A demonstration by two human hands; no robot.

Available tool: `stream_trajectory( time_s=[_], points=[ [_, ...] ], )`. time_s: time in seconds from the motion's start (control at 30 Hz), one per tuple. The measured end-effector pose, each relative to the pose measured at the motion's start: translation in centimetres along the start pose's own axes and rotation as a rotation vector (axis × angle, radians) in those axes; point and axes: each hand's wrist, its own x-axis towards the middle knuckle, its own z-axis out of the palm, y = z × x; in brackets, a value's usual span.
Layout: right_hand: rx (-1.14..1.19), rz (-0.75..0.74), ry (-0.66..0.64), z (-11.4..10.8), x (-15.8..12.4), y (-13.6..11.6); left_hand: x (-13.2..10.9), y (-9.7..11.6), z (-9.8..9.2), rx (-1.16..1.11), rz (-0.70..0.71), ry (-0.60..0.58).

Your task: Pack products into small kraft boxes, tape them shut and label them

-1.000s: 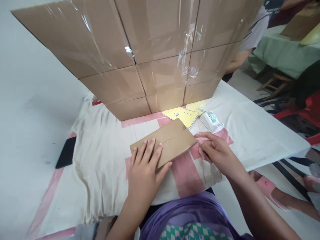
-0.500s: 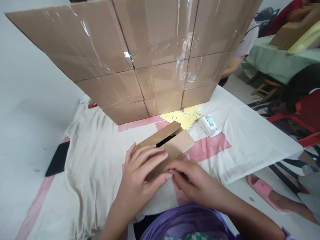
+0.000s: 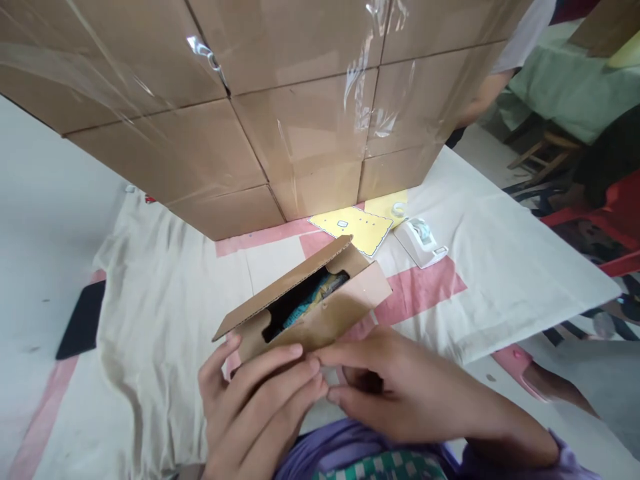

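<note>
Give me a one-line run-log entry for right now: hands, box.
small box: lid ajar, contents partly visible | left hand: at near side | right hand: fingertips by left's | tape dispenser: beyond right hand

one left hand [image 3: 255, 410] and one right hand [image 3: 395, 383] made two for the wearer. there was one box [image 3: 345, 307], one cardboard wall [image 3: 310, 127], one yellow card [image 3: 367, 230], one tape dispenser [image 3: 417, 248], one stool [image 3: 547, 157]; one near table [image 3: 500, 253] plus one far table [image 3: 555, 87] made two.

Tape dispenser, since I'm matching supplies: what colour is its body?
The dispenser is white, shown in the head view.
</note>
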Motion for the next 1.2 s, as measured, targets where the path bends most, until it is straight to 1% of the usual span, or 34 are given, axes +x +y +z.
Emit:
stream_trajectory(
  time_s=[0.03, 0.1, 0.13, 0.17, 0.2, 0.27, 0.33, 0.37, 0.4, 0.47, 0.53, 0.57, 0.7, 0.77, 0.83, 0.93, 1.0, 1.1, 1.2],
  points=[
    [-0.053, -0.034, 0.073, -0.7, -0.2, 0.0, -0.2, 0.0, -0.2, -0.015, -0.025, 0.005],
    [-0.247, -0.164, 0.312, -2.4, 0.0, 0.2, -0.6, -0.2, -0.5, -0.047, -0.092, -0.005],
    [-0.372, -0.231, 0.408, -3.3, 0.6, 0.4, -0.8, -0.4, -0.7, -0.056, -0.123, -0.018],
    [-0.497, -0.291, 0.455, -4.2, 1.4, 0.6, -1.0, -0.6, -0.9, -0.055, -0.144, -0.033],
    [-0.609, -0.343, 0.45, -5.0, 2.3, 1.0, -1.1, -0.8, -1.0, -0.051, -0.15, -0.044],
    [-0.771, -0.405, 0.329, -6.1, 4.2, 2.0, -1.1, -1.2, -1.1, -0.048, -0.148, -0.074],
    [-0.831, -0.446, 0.206, -6.3, 5.2, 3.3, -0.7, -1.3, -1.1, -0.048, -0.151, -0.121],
    [-0.831, -0.458, 0.18, -6.2, 5.4, 3.9, -0.4, -1.3, -1.1, -0.052, -0.172, -0.133],
    [-0.823, -0.457, 0.175, -5.9, 5.3, 4.5, 0.0, -1.3, -1.0, -0.059, -0.216, -0.138],
    [-0.809, -0.438, 0.21, -5.3, 4.7, 5.3, 0.7, -1.4, -0.9, -0.084, -0.342, -0.128],
    [-0.815, -0.397, 0.261, -4.6, 4.1, 5.5, 1.3, -1.7, -0.6, -0.119, -0.453, -0.122],
    [-0.82, -0.379, 0.278, -4.3, 3.9, 5.4, 1.6, -1.9, -0.5, -0.137, -0.49, -0.141],
    [-0.855, -0.335, 0.29, -3.0, 4.4, 4.9, 2.8, -3.2, -0.4, -0.227, -0.642, -0.322],
    [-0.868, -0.329, 0.284, -2.4, 4.9, 4.8, 3.6, -3.8, -0.5, -0.23, -0.675, -0.414],
    [-0.866, -0.335, 0.283, -1.8, 5.4, 4.8, 4.5, -4.2, -0.6, -0.192, -0.619, -0.475],
    [-0.837, -0.343, 0.279, -1.4, 5.6, 5.0, 5.7, -4.6, -0.7, -0.099, -0.463, -0.547],
    [-0.801, -0.338, 0.288, -1.4, 5.6, 5.0, 6.2, -4.8, -0.9, -0.032, -0.386, -0.586],
    [-0.755, -0.329, 0.286, -1.5, 5.6, 5.1, 6.4, -4.8, -0.8, 0.036, -0.337, -0.628],
    [-0.747, -0.319, 0.27, -1.5, 5.6, 5.1, 6.0, -4.6, -0.5, 0.119, -0.29, -0.626]
  ],
)
